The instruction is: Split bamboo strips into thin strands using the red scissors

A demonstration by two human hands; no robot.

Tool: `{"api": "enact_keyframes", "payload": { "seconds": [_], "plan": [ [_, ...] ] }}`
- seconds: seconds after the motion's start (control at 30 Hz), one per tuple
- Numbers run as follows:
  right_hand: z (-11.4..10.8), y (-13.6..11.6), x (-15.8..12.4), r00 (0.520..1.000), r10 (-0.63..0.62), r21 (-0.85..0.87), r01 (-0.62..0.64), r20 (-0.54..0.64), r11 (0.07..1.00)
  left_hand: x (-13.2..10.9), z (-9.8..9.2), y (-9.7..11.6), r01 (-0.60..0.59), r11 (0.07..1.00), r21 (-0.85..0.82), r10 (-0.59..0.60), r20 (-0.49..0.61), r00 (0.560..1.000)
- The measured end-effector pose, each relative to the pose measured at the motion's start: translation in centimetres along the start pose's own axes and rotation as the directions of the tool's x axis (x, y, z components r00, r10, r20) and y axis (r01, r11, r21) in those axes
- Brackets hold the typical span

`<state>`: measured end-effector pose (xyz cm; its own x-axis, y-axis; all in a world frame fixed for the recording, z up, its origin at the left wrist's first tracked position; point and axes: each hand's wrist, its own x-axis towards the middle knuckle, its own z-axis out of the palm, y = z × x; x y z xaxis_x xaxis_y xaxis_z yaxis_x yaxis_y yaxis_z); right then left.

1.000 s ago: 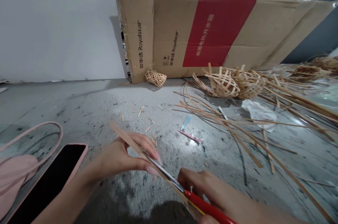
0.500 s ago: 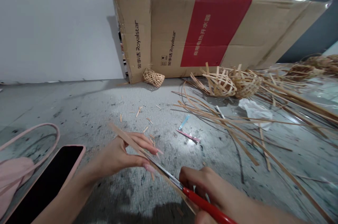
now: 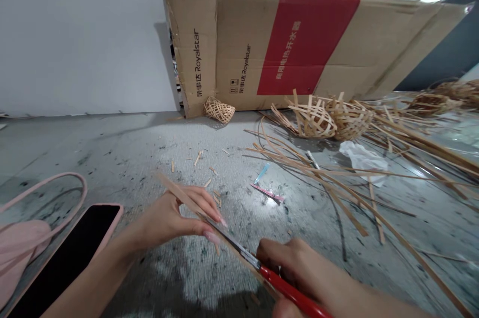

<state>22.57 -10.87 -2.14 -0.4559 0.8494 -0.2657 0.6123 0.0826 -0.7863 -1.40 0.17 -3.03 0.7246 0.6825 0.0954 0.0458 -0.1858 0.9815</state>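
My left hand [image 3: 183, 215] pinches a flat bamboo strip [image 3: 182, 195] between thumb and fingers, with one end sticking up past the hand to the upper left. The strip slants down to the right beneath the blades of a pair of red-handled scissors [image 3: 290, 292]. My right hand [image 3: 299, 265] is closed around the red handle, partly cut off by the lower edge of the view. The blade tips lie along the strip, close to my left thumb. Whether the blades are parted is hard to make out.
Short bamboo offcuts [image 3: 197, 158] lie scattered beyond my hands, near a blue strip [image 3: 262, 173] and a pink strip [image 3: 267, 193]. Woven baskets [image 3: 316, 121] and long strips [image 3: 352, 188] spread to the right. A phone [image 3: 71, 253] lies left; a cardboard box [image 3: 239, 48] stands behind.
The scissors and both hands stay almost in place, with my left fingers drawn slightly closer together. The whole view has shifted a little.
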Motion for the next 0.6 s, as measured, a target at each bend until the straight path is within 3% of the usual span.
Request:
{"api": "enact_keyframes", "payload": {
  "seconds": [0.23, 0.37, 0.6],
  "plan": [
    [0.0, -0.8, -0.1, 0.997, 0.030, 0.098, -0.024, -0.066, 0.995, -0.1, -1.0, 0.1, -0.027, 0.999, -0.035, 0.027, 0.000, 1.000],
    [0.0, -0.8, 0.1, 0.998, 0.045, 0.173, -0.037, -0.047, 0.984, 0.0, -0.6, 0.1, -0.051, 0.998, -0.049, 0.051, -0.001, 0.999],
    [0.3, -0.4, 0.6, 0.999, 0.017, 0.132, -0.010, -0.051, 0.991, 0.1, 0.5, -0.4, -0.064, 0.995, -0.077, 0.065, 0.012, 0.998]
  ]
}}
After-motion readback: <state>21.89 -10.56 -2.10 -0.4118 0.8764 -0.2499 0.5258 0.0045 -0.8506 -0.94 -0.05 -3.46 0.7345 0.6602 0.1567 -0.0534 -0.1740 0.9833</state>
